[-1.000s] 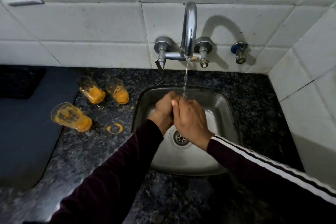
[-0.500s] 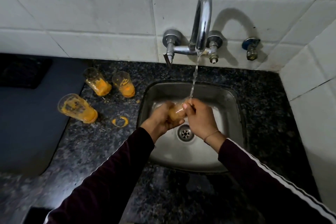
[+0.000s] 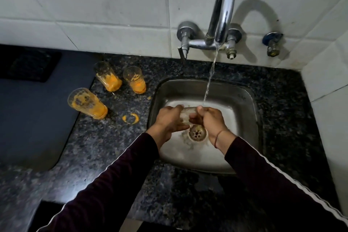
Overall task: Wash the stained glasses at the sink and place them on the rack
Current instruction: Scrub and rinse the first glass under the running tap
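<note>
Over the steel sink [image 3: 243, 100] I hold a glass [image 3: 188, 115] sideways between both hands, just under the water stream. My left hand [image 3: 169, 120] grips its left end, and my right hand [image 3: 209, 120] closes on its right end. The held glass looks nearly clear of orange. Three glasses stained with orange residue stand on the dark counter left of the sink: one near the front [image 3: 87, 103] and two behind, the left one [image 3: 108, 76] and the right one [image 3: 134, 80]. No rack is in view.
The chrome tap [image 3: 223, 11] on the tiled wall runs water into the sink above the drain [image 3: 197, 133]. An orange ring stain [image 3: 130, 118] marks the granite counter [image 3: 105, 149]. A dark mat [image 3: 28, 111] lies at the left. A small valve [image 3: 273, 43] sits at the right.
My hands have moved slightly apart and turned the glass sideways, so more of it shows between them. The orange colour inside it has faded. The camera view has shifted a little.
</note>
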